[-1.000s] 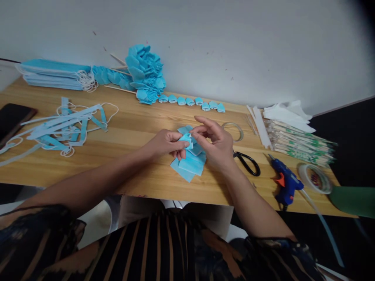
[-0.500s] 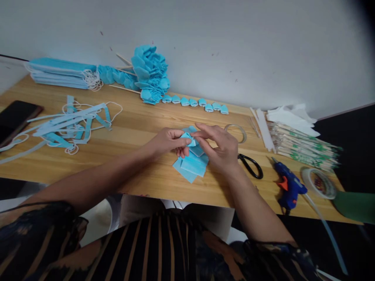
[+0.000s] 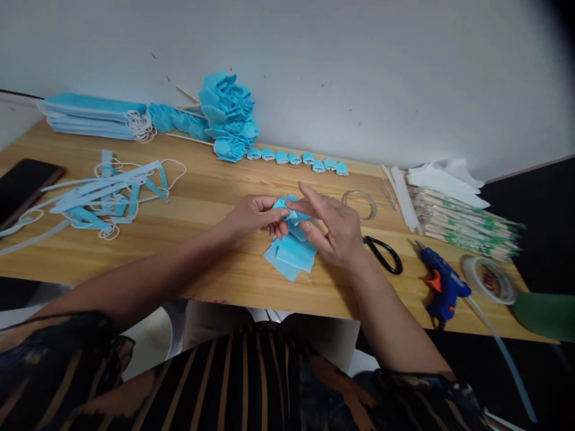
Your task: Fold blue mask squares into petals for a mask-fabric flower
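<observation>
Currently, the left hand (image 3: 257, 216) is pinching a folded blue piece (image 3: 282, 203) at near centre; the right hand (image 3: 338, 232) is touching it, grip unclear. Far right, packets (image 3: 465, 222) are showing green print, unreadable from here.

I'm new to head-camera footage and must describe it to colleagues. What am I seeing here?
There is no machine: a person works bare-handed. One camera, worn on the head, looks forward and down. The left hand pinches a small folded piece of thin blue cloth; the right hand touches it. Flat blue cloth sheets lie beneath, on a pale-brown wooden table. Along its back are stacked blue masks with white ear loops, ruffled blue cloth flowers and a row of small folded blue pieces. A blue glue gun with an orange trigger lies to the right, a flat black phone to the left.
</observation>
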A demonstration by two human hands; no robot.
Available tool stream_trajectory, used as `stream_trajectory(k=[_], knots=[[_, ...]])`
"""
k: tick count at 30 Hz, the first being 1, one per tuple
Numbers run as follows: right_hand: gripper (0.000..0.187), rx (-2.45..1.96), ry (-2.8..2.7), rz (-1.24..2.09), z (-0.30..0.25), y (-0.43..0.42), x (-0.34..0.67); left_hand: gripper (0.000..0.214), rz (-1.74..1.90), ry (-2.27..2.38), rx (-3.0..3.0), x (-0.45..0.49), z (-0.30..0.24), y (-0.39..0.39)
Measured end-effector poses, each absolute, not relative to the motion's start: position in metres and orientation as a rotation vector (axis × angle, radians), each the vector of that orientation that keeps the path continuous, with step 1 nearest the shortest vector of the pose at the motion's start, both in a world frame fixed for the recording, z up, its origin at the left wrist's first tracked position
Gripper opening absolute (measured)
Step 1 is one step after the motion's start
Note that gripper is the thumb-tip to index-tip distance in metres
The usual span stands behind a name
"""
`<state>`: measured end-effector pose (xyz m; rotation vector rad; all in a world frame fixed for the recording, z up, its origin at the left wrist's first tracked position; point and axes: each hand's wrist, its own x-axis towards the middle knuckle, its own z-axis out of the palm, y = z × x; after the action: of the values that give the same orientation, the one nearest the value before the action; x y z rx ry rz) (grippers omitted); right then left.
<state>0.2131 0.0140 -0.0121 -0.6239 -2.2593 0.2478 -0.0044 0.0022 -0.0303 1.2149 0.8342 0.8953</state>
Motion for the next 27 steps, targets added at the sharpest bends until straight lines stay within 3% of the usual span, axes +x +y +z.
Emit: stream_trajectory(k=[7, 14, 21, 27], knots=[[0.062, -0.643, -2.302, 0.272, -0.009, 0.012, 0.213, 0.042, 0.947, 0.804, 1.17, -0.003, -0.032, 0.003], [0.054, -0.85, -2.003, 0.759, -0.013, 0.01, 0.207, 0.038, 0.959, 0.87, 1.201, -0.005, -0.031, 0.003], [0.062, -0.953, -1.776, 1.167, -0.021, 0.012, 0.199, 0.037, 0.894, 0.896, 1.318, -0.005, -0.029, 0.003], [0.056, -0.941, -1.718, 1.25, -0.025, 0.013, 0.195, 0.036, 0.825, 0.902, 1.34, -0.003, -0.029, 0.002]])
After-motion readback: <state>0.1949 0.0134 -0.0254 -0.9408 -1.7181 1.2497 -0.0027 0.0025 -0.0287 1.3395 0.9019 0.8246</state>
